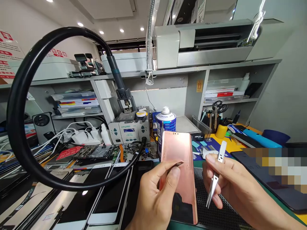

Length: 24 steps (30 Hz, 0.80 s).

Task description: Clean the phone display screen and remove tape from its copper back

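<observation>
In the middle of the head view, a copper-coloured phone panel (178, 147) stands tilted nearly upright, with a black patch (181, 207) on its lower part. My left hand (159, 191) is closed at its left edge and holds it. A small dark piece (177, 164) shows between that hand's thumb and index finger; its kind I cannot make out. To the right of the panel, my right hand (227, 179) is closed round silver tweezers (216, 175), their tips pointing down and apart from the panel. Under both hands lies a black perforated mat (203, 191).
Several phones and screens (107, 191) cover the left side. A thick black hose (14, 105) loops from the rework station (129, 131). Behind the panel stands a blue spray can (166, 119). A dark phone-shaped slab (259, 172), partly pixelated, lies at right.
</observation>
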Each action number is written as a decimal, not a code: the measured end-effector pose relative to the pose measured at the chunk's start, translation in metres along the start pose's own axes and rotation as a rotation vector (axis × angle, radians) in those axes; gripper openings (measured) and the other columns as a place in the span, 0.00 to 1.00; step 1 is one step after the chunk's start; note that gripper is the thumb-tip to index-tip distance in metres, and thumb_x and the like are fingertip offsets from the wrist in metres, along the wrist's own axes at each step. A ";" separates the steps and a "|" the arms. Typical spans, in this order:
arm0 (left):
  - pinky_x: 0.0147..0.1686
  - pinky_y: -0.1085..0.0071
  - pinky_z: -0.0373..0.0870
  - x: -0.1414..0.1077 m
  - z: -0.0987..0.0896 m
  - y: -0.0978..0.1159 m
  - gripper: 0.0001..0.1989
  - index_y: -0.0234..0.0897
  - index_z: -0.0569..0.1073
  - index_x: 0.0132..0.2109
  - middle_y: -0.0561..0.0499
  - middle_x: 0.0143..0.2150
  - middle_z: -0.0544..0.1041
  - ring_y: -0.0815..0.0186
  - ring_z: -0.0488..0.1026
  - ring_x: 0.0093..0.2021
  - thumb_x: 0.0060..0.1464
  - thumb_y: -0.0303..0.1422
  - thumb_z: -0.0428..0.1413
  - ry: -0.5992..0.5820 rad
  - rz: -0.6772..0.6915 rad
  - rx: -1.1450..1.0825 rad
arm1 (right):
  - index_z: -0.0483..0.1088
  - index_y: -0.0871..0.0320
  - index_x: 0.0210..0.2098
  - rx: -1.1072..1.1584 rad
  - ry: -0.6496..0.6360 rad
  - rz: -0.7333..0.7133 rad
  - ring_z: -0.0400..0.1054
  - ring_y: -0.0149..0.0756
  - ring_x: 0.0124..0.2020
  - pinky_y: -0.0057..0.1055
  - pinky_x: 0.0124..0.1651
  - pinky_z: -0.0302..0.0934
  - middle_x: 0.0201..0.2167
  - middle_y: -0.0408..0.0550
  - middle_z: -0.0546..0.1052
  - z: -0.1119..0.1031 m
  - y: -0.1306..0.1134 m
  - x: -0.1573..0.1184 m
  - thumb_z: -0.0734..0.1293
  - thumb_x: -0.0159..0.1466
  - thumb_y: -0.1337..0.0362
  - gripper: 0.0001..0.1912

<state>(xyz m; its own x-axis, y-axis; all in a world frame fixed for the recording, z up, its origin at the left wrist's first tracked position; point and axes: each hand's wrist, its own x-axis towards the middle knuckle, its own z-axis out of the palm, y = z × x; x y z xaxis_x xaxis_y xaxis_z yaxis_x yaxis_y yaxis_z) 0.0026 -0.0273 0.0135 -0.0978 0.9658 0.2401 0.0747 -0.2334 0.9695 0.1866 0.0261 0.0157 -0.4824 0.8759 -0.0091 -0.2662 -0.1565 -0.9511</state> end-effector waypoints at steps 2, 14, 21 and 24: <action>0.46 0.71 0.69 0.000 0.001 -0.002 0.14 0.39 0.80 0.47 0.47 0.45 0.82 0.60 0.77 0.45 0.61 0.40 0.54 -0.003 0.041 0.023 | 0.70 0.60 0.24 0.025 -0.013 0.022 0.66 0.27 0.13 0.22 0.21 0.56 0.13 0.41 0.71 -0.001 -0.001 0.001 0.68 0.65 0.49 0.22; 0.40 0.72 0.66 -0.001 -0.004 -0.005 0.13 0.41 0.79 0.41 0.50 0.37 0.80 0.63 0.74 0.38 0.63 0.36 0.49 -0.072 0.033 0.042 | 0.72 0.61 0.25 0.051 -0.082 -0.004 0.67 0.26 0.13 0.20 0.21 0.58 0.13 0.43 0.73 0.001 -0.005 -0.002 0.66 0.67 0.50 0.22; 0.38 0.68 0.66 -0.001 -0.001 -0.008 0.13 0.38 0.77 0.35 0.48 0.34 0.77 0.62 0.72 0.35 0.61 0.36 0.50 -0.108 0.040 -0.031 | 0.75 0.57 0.37 -0.016 -0.121 -0.136 0.72 0.31 0.18 0.25 0.23 0.64 0.22 0.44 0.78 -0.001 0.000 -0.006 0.69 0.66 0.54 0.12; 0.37 0.68 0.66 -0.001 -0.001 -0.009 0.12 0.37 0.77 0.34 0.48 0.33 0.77 0.61 0.73 0.34 0.59 0.35 0.51 -0.105 0.067 -0.053 | 0.76 0.56 0.38 -0.106 -0.113 -0.166 0.72 0.32 0.19 0.27 0.25 0.66 0.20 0.44 0.78 0.000 0.004 -0.008 0.71 0.64 0.57 0.09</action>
<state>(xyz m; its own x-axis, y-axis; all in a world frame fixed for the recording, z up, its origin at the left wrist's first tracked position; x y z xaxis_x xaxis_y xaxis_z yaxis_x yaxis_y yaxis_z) 0.0016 -0.0261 0.0051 0.0107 0.9538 0.3004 0.0247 -0.3006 0.9534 0.1895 0.0183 0.0122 -0.5311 0.8281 0.1791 -0.2633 0.0396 -0.9639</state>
